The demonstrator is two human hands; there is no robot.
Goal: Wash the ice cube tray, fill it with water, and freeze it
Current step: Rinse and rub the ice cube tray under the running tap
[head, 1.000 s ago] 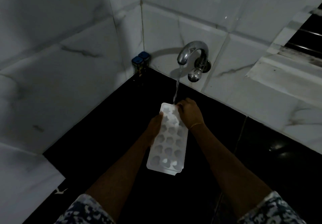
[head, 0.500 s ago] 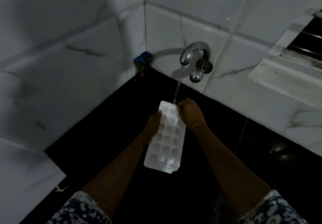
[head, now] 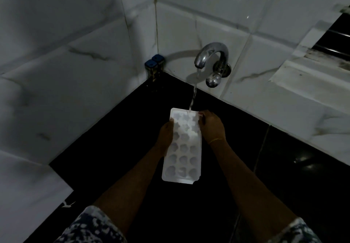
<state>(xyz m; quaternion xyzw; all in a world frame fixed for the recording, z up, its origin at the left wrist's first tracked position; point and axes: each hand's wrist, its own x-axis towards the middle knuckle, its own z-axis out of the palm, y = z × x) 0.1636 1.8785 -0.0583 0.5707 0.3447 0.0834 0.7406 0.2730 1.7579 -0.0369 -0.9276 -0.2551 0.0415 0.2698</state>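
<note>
Ice cube tray point(head: 181, 148), white plastic with rows of small moulded cells, sits tilted under the tap's point(head: 210, 57) running stream point(head: 193, 97), above a dark floor point(head: 113, 148). The left hand point(head: 166, 138) clamps its long left edge; the right hand point(head: 212, 125) pinches the far right corner. It looks light and thin, likely flexible and slippery when wet, growing heavier as cells fill. Holding both long edges, kept level, seems safest.

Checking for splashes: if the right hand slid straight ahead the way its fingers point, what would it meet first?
The right hand points up-left across the ice tray's far end, so it would probably meet the water stream first. Depth is hard to judge in this dim light.
</note>
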